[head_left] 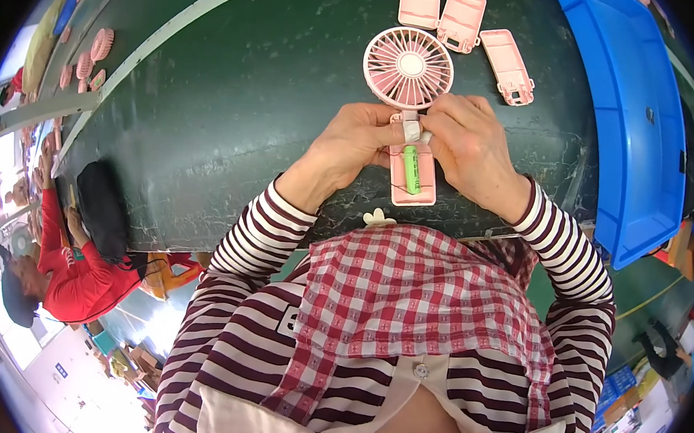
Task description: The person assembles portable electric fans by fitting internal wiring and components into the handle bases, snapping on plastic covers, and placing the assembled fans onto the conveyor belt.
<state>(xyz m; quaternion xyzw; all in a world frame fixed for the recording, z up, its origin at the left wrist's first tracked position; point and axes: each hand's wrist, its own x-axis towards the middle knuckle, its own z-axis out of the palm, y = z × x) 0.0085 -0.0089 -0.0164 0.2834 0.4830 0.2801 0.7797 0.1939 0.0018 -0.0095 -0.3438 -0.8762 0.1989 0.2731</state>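
Observation:
A pink handheld fan (pixel 410 65) lies on the green table straight ahead of me, its round grille pointing away. Its handle case (pixel 397 197) is uncovered, showing a green cylindrical battery (pixel 412 169) with thin wires. A small white piece (pixel 412 131) sits at the neck. My left hand (pixel 350 143) grips the handle's top from the left, thumb on the neck beside the white piece. From the other side, my right hand (pixel 472 149) is closed with its fingertips pressed at the neck's right edge. Its fingers partly hide what they pinch there.
Several pink handle covers (pixel 508 68) lie beyond the fan. A blue plastic bin (pixel 638 132) stands along the right side. To the left, a co-worker in red (pixel 89 275) sits near a black bag (pixel 104 203), and more pink fans (pixel 101 43) lie past a pale rail.

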